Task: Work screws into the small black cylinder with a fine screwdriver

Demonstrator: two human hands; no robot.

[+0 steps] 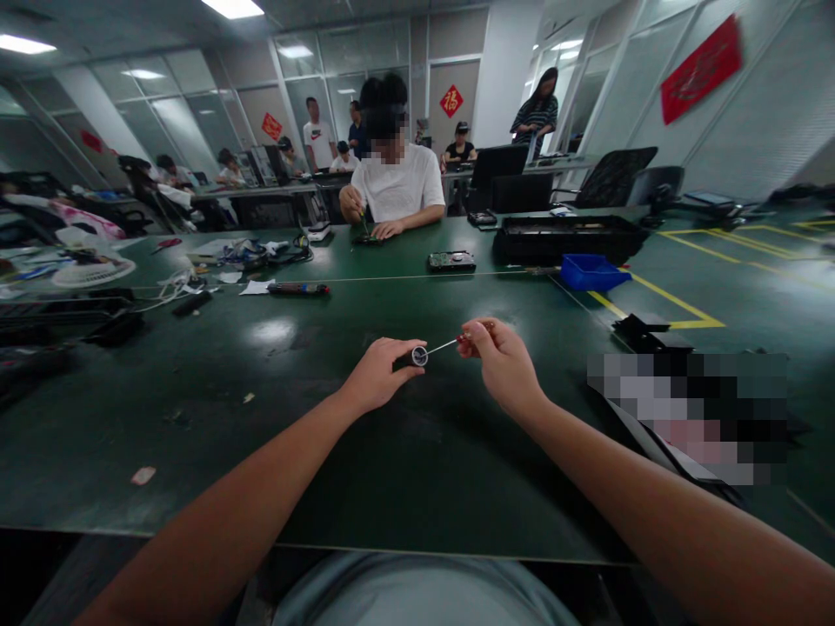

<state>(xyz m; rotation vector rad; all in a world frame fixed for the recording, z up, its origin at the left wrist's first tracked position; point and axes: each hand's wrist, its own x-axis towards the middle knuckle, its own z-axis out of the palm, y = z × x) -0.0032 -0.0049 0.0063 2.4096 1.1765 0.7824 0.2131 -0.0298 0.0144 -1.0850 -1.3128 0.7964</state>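
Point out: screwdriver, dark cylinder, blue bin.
Screwdriver [443, 346], head view: on its metal shaft.
Dark cylinder [417, 356], head view: on its round end.
Blue bin [591, 276], head view: on its outer wall.

One black tube [418, 356], one blue bin [592, 273]

Green table [417, 487] with blue bin [591, 273]

Dark cylinder [405, 358] and thin screwdriver-like tool [444, 346], held end to end above the bench [417, 487].
The cylinder is short, its pale-ringed round end turned toward the tool and the viewer, its body gripped by the left hand [380, 372]; the tool's straight silver shaft slants down from a reddish handle in the right hand [501, 355], its tip at the ringed end, whether inside or against it unclear.
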